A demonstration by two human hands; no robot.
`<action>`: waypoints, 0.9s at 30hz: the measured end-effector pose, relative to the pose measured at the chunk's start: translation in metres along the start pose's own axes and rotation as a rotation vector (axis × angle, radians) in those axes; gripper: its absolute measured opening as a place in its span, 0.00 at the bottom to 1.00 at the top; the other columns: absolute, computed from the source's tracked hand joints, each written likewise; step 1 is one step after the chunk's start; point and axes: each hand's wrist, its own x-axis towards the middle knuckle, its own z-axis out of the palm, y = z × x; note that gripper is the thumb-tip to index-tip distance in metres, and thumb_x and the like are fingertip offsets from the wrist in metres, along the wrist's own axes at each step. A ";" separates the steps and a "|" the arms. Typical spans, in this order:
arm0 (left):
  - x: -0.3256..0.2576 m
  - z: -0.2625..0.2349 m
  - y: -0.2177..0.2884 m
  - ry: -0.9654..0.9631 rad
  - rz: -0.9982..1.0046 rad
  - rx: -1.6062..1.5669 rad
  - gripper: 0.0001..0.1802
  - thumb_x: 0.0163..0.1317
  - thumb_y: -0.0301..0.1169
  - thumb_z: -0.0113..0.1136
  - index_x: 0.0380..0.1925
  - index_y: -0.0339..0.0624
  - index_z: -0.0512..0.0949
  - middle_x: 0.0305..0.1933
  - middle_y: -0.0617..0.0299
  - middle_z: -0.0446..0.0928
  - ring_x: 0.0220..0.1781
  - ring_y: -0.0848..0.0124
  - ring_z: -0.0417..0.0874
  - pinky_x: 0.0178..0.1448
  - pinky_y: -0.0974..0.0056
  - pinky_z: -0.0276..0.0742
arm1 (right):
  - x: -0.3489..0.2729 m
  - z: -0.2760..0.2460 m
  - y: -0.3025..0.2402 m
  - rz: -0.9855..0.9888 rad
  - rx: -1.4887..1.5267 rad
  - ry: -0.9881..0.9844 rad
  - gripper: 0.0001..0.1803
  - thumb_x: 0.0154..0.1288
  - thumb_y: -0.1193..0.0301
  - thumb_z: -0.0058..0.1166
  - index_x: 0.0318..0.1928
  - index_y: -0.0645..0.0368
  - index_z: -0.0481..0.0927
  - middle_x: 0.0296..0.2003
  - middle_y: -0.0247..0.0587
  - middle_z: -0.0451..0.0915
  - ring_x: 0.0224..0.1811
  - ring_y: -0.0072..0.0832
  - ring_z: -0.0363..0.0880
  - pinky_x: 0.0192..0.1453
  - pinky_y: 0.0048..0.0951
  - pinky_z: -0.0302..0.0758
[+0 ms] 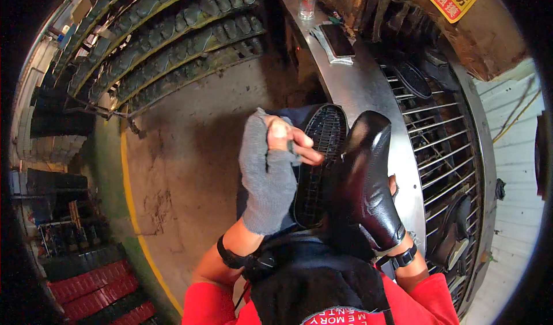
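Note:
My left hand (271, 163), in a grey fingerless glove, grips a black ridged shoe sole (319, 163) along its left edge, thumb and fingers curled over it. A glossy black shoe upper (368, 181) stands toe-up right beside the sole. My right hand (393, 185) is almost hidden behind the shoe; only a bit of it shows at the shoe's right side, holding it. Both wrists wear black bands, and red sleeves show at the bottom.
A curved metal counter (357, 77) bears a dark phone (337, 40) and a glass (307, 2). To the right, a wire rack conveyor (443, 146) carries soles. Long racks of shoe lasts (173, 31) run at upper left. Red crates (98, 293) sit at lower left.

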 end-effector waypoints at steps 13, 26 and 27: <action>0.118 -0.083 -0.134 -0.140 0.196 0.648 0.37 0.67 0.16 0.54 0.77 0.50 0.67 0.51 0.61 0.80 0.40 0.75 0.80 0.47 0.69 0.81 | -0.028 -0.010 -0.054 -0.033 0.308 0.371 0.72 0.55 0.10 0.31 0.72 0.69 0.69 0.53 0.80 0.81 0.53 0.70 0.84 0.61 0.63 0.83; 0.099 -0.049 -0.074 -0.577 -0.530 -0.621 0.28 0.75 0.43 0.57 0.69 0.40 0.77 0.60 0.52 0.85 0.59 0.66 0.86 0.66 0.59 0.83 | -0.027 -0.042 -0.059 -0.244 0.171 0.502 0.38 0.80 0.39 0.48 0.68 0.62 0.76 0.60 0.50 0.84 0.59 0.38 0.85 0.69 0.40 0.82; 0.093 -0.052 -0.071 -0.574 -0.452 -0.523 0.33 0.76 0.49 0.55 0.73 0.41 0.72 0.63 0.49 0.83 0.61 0.63 0.86 0.68 0.57 0.82 | -0.023 -0.036 -0.057 -0.225 0.171 0.488 0.38 0.80 0.39 0.48 0.68 0.62 0.76 0.60 0.50 0.84 0.59 0.38 0.85 0.69 0.40 0.82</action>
